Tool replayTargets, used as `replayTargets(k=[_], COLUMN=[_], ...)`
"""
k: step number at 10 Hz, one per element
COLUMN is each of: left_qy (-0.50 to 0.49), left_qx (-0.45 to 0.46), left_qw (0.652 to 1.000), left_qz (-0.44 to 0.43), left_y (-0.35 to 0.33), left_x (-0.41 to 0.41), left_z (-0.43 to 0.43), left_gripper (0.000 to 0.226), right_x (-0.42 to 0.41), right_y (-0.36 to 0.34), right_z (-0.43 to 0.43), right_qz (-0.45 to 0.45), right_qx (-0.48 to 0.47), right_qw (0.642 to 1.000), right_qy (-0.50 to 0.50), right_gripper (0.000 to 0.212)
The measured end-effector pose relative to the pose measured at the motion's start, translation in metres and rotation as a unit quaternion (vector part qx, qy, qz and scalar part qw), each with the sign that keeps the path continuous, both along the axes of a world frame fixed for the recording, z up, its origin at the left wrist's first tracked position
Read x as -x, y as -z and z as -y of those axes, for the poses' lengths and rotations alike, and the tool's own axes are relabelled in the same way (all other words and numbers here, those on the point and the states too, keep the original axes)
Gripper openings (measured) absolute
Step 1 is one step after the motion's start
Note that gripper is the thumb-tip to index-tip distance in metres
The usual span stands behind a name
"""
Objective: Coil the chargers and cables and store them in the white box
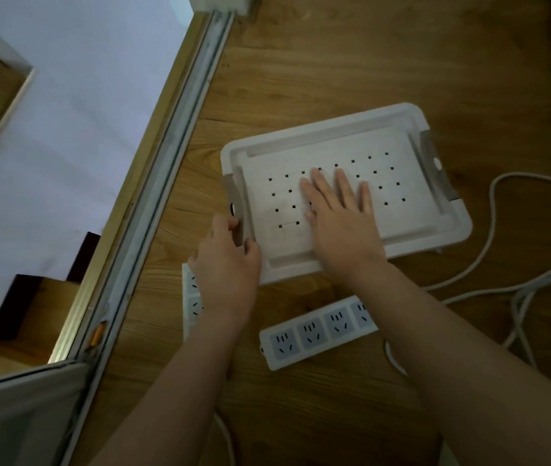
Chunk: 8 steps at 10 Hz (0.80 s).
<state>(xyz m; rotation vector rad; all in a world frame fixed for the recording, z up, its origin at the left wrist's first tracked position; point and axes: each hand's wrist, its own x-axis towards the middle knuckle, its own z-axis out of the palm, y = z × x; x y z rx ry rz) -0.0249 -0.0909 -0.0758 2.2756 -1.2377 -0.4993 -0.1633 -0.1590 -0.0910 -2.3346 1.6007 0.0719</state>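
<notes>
The white box (435,210) lies on the wooden floor with its perforated lid on and a grey latch at each end. My left hand (227,264) grips the left latch (238,203), thumb and fingers curled round it. My right hand (341,213) lies flat on the lid with straight fingers. A white power strip (317,331) lies just in front of the box, between my forearms. A second power strip (192,297) shows partly under my left wrist. White cables (489,250) trail over the floor to the right of the box.
A metal sliding-door track (166,163) runs diagonally along the left, with a white surface beyond it. The wooden floor (334,62) stretches behind the box. More loose white cable (529,290) lies tangled at the right edge.
</notes>
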Motion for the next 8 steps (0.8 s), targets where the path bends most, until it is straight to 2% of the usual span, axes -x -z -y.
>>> replayTargets(k=[1,3,6,8], left_qy=[0.023,0.080,0.109,0.157], left_qx=[-0.014,0.010,0.019,-0.042], left_qw=[0.997,0.986,0.973,0.962], left_qz=[0.071,0.149,0.203,0.220], left_y=[0.000,0.008,0.011,0.003], left_x=[0.002,-0.002,-0.007,-0.008], left_z=[-0.002,-0.003,-0.002,0.000], left_gripper=[0.023,0.016,0.014,0.022], right_x=[0.001,0.001,0.002,0.005], right_y=[0.001,0.004,0.000,-0.009], right_z=[0.000,0.001,0.002,0.009], right_qz=[-0.003,-0.006,-0.008,-0.022], right_qx=[0.002,0.000,-0.008,-0.045], right_qw=[1.000,1.000,1.000,0.998], right_qy=[0.002,0.000,-0.004,-0.022], right_gripper=[0.050,0.050,0.050,0.051])
